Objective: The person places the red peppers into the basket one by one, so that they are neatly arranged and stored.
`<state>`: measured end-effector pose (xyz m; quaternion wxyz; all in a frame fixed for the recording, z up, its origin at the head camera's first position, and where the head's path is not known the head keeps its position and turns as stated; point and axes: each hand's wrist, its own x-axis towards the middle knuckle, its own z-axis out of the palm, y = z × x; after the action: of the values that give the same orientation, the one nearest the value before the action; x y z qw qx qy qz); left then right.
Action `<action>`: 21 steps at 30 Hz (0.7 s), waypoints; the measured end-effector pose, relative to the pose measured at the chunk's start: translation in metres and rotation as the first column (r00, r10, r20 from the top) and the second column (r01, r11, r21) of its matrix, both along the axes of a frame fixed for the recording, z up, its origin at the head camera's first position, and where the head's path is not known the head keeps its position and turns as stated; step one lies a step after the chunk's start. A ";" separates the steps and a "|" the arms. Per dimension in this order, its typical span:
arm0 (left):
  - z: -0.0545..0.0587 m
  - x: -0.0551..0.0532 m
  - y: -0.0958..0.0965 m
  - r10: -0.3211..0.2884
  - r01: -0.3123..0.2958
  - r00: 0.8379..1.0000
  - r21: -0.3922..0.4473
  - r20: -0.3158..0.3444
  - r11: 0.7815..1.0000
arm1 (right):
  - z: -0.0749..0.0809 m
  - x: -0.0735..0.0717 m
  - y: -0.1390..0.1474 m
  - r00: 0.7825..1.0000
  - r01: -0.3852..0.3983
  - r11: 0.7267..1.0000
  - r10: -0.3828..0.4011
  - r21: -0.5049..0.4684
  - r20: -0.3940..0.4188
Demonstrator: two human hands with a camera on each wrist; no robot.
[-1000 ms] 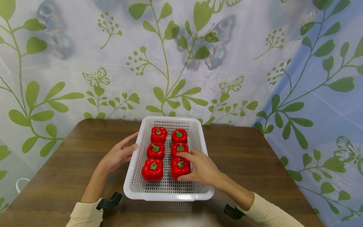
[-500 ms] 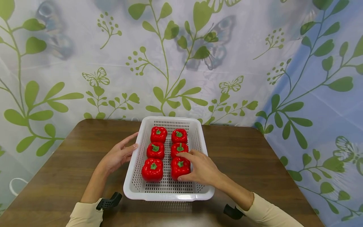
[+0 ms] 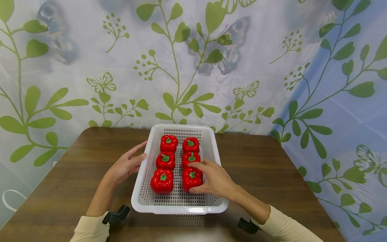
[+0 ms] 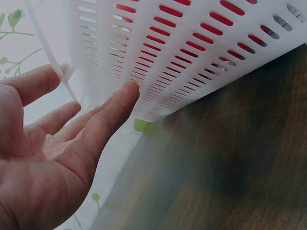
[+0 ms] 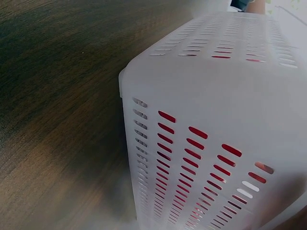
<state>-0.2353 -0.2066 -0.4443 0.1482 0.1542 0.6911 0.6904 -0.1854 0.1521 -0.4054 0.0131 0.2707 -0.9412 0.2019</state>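
A white perforated plastic basket (image 3: pixel 141 186) stands on the table, holding red bell peppers with green stems in two columns. My right hand (image 3: pixel 216 179) reaches over its right rim, with thumb and fingers around the near right bell pepper (image 3: pixel 190 184). Behind that one is another bell pepper (image 3: pixel 185 158), partly covered by the fingers. My left hand (image 3: pixel 123 167) is at the left side of the basket, fingers extended and touching near the rim. From the left wrist, the thumb (image 4: pixel 125 93) lies against the slotted outer wall (image 4: pixel 192 62). Basket walls mostly hide the right hand in the right wrist view.
The brown wooden table (image 3: pixel 257 164) extends to both sides of the basket. A leaf-patterned curtain (image 3: pixel 121 60) hangs directly behind its far edge. A white cord loop (image 3: pixel 9 198) is beyond the left edge. Each wrist carries a black camera mount (image 3: pixel 116 215).
Both hands, the basket and the bell peppers stay in place. At the left, the curtain's lower part and the white cord have shifted a little to the left.
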 end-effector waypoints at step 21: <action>-0.001 0.001 0.002 0.008 -0.008 1.000 0.006 0.016 1.000 | 0.004 -0.004 0.004 0.996 -0.018 0.993 0.028 -0.116 0.080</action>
<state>-0.2348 -0.2048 -0.4453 0.1504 0.1465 0.6885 0.6942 -0.1894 0.1558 -0.4017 -0.0121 0.2718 -0.9245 0.2669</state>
